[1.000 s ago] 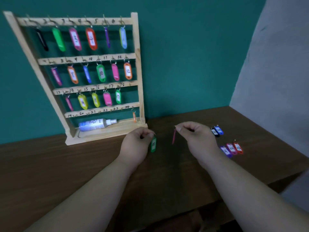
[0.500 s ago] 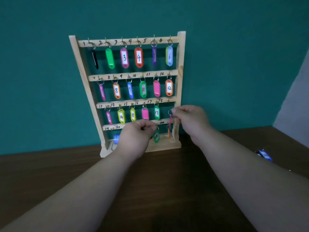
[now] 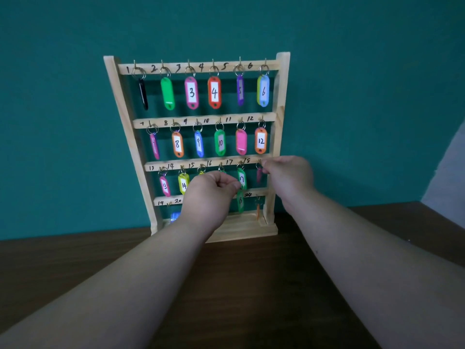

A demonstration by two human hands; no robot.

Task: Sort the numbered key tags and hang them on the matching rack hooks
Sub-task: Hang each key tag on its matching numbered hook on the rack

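Note:
A wooden key rack (image 3: pixel 281 81) with four numbered rows of hooks stands against the teal wall. The top two rows are full of coloured tags. My right hand (image 3: pixel 286 176) pinches the ring of a pink tag (image 3: pixel 259 175) at the rightmost hook of the third row, beside the number 18. My left hand (image 3: pixel 210 195) pinches the ring of a green tag (image 3: pixel 240 201), which dangles in front of the bottom rail. It hides the tags on hooks 15 and 16. An orange tag (image 3: pixel 258 212) hangs edge-on under 24.
The rack stands on a dark wooden table (image 3: pixel 239 285). Something blue and white (image 3: pixel 175 216) lies in the rack's base tray behind my left wrist. A pale wall (image 3: pixel 450 172) closes in at the right.
Both hands have risen from the table to the rack. The right hand has carried the pink tag up to the hook by 18. The left hand has lifted the green tag higher.

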